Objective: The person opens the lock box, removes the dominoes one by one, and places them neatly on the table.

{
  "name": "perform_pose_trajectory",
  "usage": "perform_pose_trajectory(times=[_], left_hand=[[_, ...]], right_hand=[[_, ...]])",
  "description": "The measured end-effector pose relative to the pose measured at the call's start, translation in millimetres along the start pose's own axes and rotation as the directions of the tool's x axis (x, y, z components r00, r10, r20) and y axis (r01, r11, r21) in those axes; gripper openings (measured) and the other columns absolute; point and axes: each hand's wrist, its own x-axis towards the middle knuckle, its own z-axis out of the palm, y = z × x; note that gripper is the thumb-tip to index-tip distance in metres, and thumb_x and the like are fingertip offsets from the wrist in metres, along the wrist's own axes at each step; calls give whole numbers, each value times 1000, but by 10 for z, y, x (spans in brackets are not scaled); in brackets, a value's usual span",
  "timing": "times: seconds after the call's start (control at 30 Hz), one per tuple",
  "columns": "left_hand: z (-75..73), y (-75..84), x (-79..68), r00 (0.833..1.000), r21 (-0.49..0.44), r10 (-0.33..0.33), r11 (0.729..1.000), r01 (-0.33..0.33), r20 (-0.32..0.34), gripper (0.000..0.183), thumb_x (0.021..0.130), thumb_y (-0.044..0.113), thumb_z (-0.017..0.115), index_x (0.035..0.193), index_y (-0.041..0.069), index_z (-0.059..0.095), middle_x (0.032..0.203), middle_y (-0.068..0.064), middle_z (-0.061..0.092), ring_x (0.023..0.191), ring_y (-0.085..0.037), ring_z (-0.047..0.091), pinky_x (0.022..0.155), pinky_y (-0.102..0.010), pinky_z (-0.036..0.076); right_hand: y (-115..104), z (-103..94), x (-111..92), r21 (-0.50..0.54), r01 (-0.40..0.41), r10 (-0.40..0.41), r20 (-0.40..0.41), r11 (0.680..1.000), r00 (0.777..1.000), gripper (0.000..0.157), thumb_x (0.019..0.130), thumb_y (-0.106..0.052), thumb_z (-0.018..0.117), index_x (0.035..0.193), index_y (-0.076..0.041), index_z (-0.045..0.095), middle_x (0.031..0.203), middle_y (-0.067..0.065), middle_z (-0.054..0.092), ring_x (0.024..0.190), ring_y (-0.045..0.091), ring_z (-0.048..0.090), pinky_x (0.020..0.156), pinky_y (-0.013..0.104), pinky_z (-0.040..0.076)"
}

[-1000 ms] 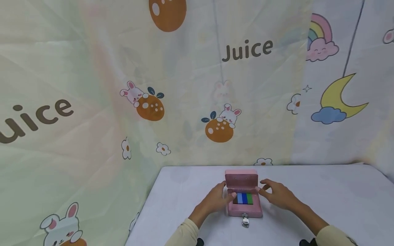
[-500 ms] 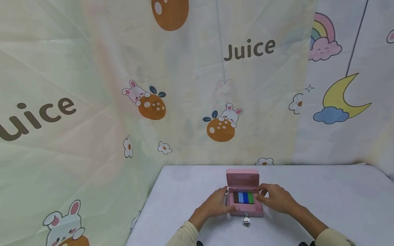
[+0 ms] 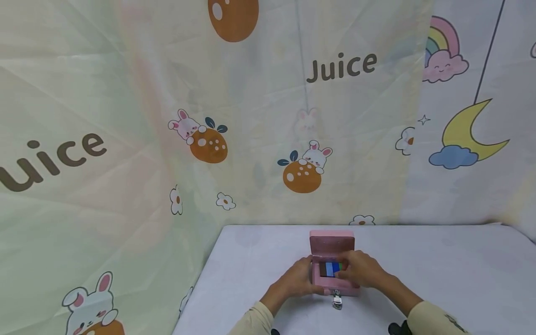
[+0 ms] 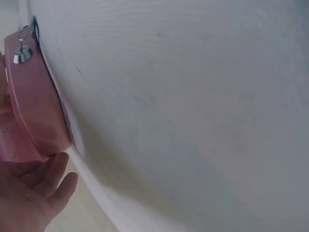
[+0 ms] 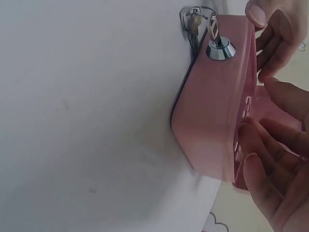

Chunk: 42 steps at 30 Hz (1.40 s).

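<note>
A pink metal lock box (image 3: 335,283) stands on the table with its lid (image 3: 332,245) raised. Inside lie several coloured strips (image 3: 328,269), brown, light blue, dark blue and green. My left hand (image 3: 296,279) holds the box's left side, thumb along the front rim and fingers at the side. My right hand (image 3: 363,270) reaches over the right wall, thumb and fingers spread across the strips' right end, covering most of the green one. In the right wrist view its fingers (image 5: 248,133) dip past the rim; I cannot tell whether they pinch a strip.
Keys (image 5: 193,29) hang from the lock (image 5: 221,49) on the box's front. A white cloth (image 3: 259,251) covers the table. Behind it hangs a printed curtain (image 3: 255,139) with rabbits and oranges.
My right hand has moved left, from beside the box to over the strips inside. My left thumb has come down from the strips to the front rim.
</note>
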Motion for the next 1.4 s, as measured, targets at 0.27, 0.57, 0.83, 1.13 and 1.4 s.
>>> perform_pose_trajectory(times=[0.27,0.57,0.83,1.13,1.4], left_hand=[[-19,-4,0,993,-8,115,993,-115,-4,97,73,44,89,152,24,36,141,2,57,125,-10,55,109,-29,45],[-33,49,12,998,74,68,995,-67,-5,102,68,43,92,151,21,39,134,1,60,116,-8,54,105,-27,47],[10,12,53,1000,129,13,992,-13,-3,102,67,41,92,152,23,38,129,5,59,112,-4,52,105,-27,47],[44,3,74,1000,125,14,992,-12,-16,104,66,40,93,152,22,37,130,4,58,113,-4,52,106,-27,47],[53,-28,92,1000,134,18,991,-15,-20,106,64,36,94,152,24,36,133,8,57,119,-5,52,109,-26,45]], right_hand=[[-96,156,116,-67,20,-18,26,998,1000,36,74,-19,89,105,-7,75,68,-4,58,63,14,51,57,29,42],[-151,214,197,-132,56,-50,52,990,997,42,73,-20,90,109,-6,75,101,7,76,76,17,59,78,46,58],[-151,292,231,-122,61,-57,34,991,998,40,72,-16,89,109,-7,74,89,2,73,71,17,55,68,39,52],[-131,380,291,-159,61,-60,9,985,998,40,72,-15,89,108,-9,75,86,-2,70,74,16,53,72,37,50],[-106,467,330,-178,84,-90,-23,980,996,39,71,-12,89,107,-9,75,85,-2,68,75,16,52,75,37,48]])
